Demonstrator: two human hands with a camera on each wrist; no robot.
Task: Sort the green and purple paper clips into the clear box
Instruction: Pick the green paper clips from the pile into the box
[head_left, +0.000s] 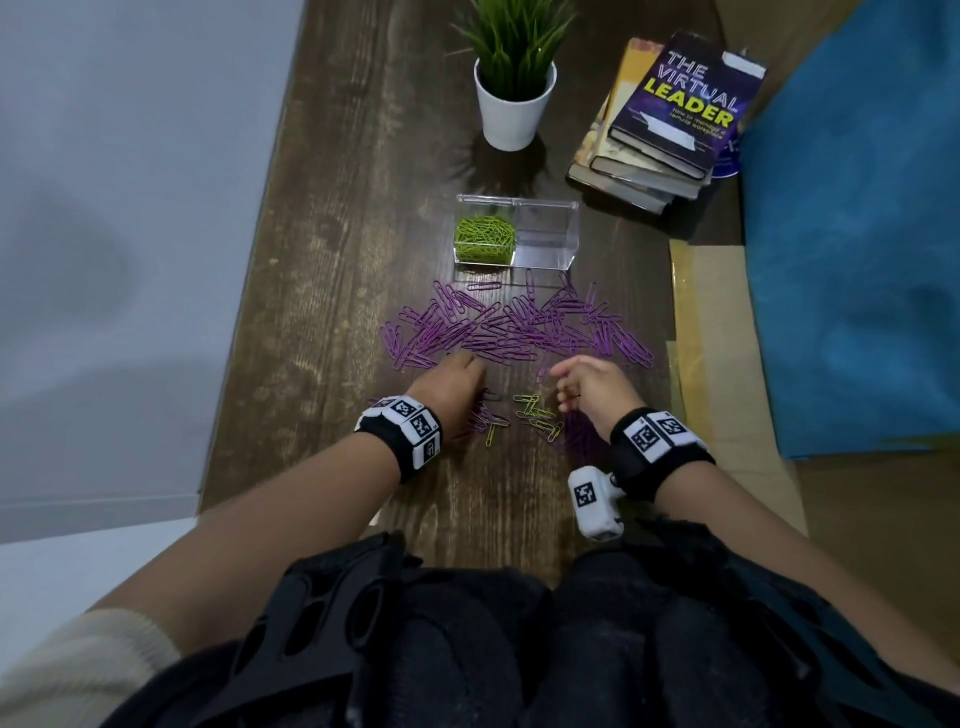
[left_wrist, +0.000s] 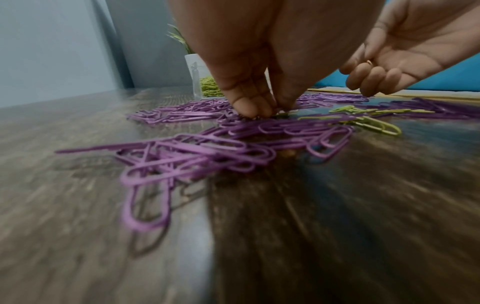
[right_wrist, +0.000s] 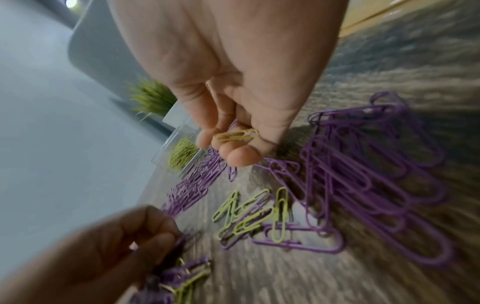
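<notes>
A clear two-compartment box (head_left: 545, 208) stands mid-table, its left half holding green paper clips (head_left: 484, 239) and its right half empty. Purple paper clips (head_left: 514, 327) lie spread in front of it. A few green clips (head_left: 535, 413) lie mixed with purple ones between my hands. My left hand (head_left: 457, 379) reaches down to the table with bunched fingertips (left_wrist: 246, 107), pinching what looks like a purple clip (right_wrist: 182, 240). My right hand (head_left: 587, 384) hovers just above the table, its curled fingers (right_wrist: 241, 156) holding a couple of green clips (right_wrist: 235, 135).
A potted plant (head_left: 514, 98) stands behind the box and a stack of books (head_left: 670, 119) at the back right. Cardboard (head_left: 711, 322) and a blue cloth (head_left: 857, 234) border the table's right side; a wall runs along its left edge.
</notes>
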